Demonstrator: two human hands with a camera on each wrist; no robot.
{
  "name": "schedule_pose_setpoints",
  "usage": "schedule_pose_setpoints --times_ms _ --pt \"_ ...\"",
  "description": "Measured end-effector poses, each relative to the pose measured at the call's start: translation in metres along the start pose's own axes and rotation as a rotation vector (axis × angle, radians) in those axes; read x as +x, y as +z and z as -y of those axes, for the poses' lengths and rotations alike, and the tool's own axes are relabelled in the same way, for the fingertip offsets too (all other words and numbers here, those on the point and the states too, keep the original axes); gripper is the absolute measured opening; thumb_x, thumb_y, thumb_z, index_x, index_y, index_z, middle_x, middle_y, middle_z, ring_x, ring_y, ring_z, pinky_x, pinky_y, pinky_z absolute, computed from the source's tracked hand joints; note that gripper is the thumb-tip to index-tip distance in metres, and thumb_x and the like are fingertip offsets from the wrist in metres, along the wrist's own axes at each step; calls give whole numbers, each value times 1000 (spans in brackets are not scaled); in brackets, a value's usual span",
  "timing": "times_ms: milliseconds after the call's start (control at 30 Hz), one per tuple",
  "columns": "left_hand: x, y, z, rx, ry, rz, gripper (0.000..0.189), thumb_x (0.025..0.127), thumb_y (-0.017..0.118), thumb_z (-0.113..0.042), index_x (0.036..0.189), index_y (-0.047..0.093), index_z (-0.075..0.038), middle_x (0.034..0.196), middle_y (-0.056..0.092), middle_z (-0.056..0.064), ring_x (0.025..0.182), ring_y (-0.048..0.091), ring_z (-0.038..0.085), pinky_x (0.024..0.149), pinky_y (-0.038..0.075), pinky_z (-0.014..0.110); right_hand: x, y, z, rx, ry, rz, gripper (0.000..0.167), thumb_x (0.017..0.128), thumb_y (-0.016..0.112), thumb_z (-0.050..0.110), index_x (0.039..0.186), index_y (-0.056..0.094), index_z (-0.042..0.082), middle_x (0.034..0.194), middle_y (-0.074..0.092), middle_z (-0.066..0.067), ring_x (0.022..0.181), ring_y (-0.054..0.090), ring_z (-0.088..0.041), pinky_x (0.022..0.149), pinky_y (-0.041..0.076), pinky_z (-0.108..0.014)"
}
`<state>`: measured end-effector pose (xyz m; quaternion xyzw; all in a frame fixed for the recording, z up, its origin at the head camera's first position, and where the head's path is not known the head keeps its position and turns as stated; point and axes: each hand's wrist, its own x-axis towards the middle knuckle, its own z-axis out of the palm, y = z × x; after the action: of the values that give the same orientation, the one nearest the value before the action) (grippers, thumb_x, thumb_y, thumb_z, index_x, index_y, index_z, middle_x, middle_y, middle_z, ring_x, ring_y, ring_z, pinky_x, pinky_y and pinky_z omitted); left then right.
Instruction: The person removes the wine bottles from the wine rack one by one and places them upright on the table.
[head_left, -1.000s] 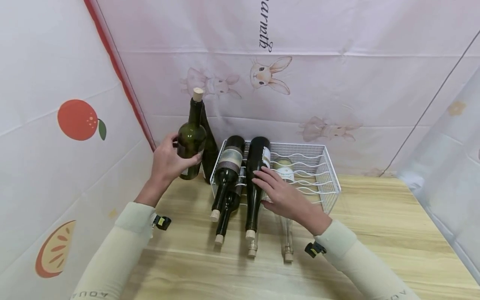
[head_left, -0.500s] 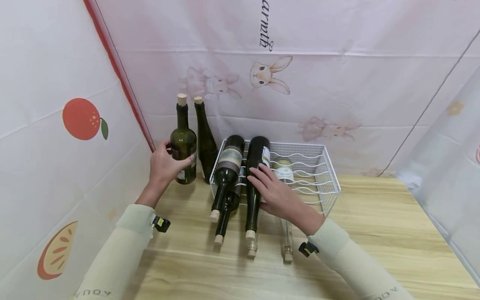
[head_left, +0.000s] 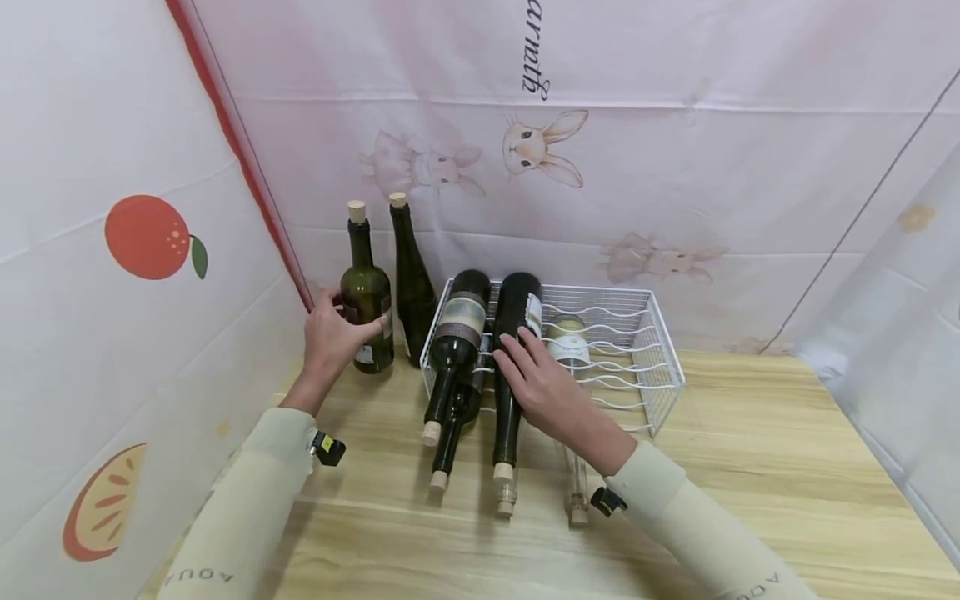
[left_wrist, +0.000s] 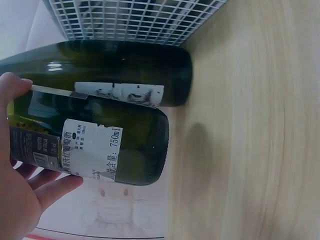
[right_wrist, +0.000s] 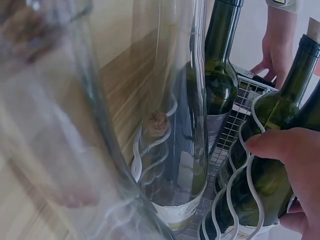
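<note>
My left hand (head_left: 336, 333) grips a green wine bottle (head_left: 363, 287) round its body, thumb on one side and fingers on the other. The bottle is corked and upright, its base close over the wooden tabletop. Its white back label (left_wrist: 92, 150) shows in the left wrist view. Just to the right, a slimmer green bottle (head_left: 411, 279) stands corked beside the white wire rack (head_left: 660, 358). My right hand (head_left: 543, 379) rests on a dark corked bottle (head_left: 517, 304) lying on top of the rack, fingers laid across its side.
Another labelled dark bottle (head_left: 459, 317) lies on the rack's left, over a lower dark bottle (head_left: 453, 429). Clear corked bottles (head_left: 576, 483) lie lower down, necks jutting toward the front. Wavy wires (head_left: 618, 367) cross the rack's right part. A printed cloth (head_left: 600, 208) hangs behind.
The left hand has moved the green bottle left and down, away from the slimmer bottle, which now shows fully. The right hand has slid slightly left on the dark bottle.
</note>
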<state>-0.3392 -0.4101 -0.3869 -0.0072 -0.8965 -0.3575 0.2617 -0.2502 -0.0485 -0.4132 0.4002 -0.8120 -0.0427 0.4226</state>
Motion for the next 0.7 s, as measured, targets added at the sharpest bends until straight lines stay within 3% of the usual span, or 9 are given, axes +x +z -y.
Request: schedule_pose_setpoints --times_ms 167,700 --pt "0 7 2 -8 -20 2 87 72 92 -43 136 51 0 126 64 26 114 64 43 95 55 58 1 0 0 -70 -23 -26 47 107 24 -4 131 65 -5 132 68 -27 123 65 -47 105 57 -46" --pt "1 25 17 -38 -58 -23 83 74 91 -41 134 49 -2 124 64 25 112 64 42 93 54 57 3 -2 2 -147 -31 24 43 105 31 -4 130 67 -3 132 68 -26 121 66 -46 104 58 -45"
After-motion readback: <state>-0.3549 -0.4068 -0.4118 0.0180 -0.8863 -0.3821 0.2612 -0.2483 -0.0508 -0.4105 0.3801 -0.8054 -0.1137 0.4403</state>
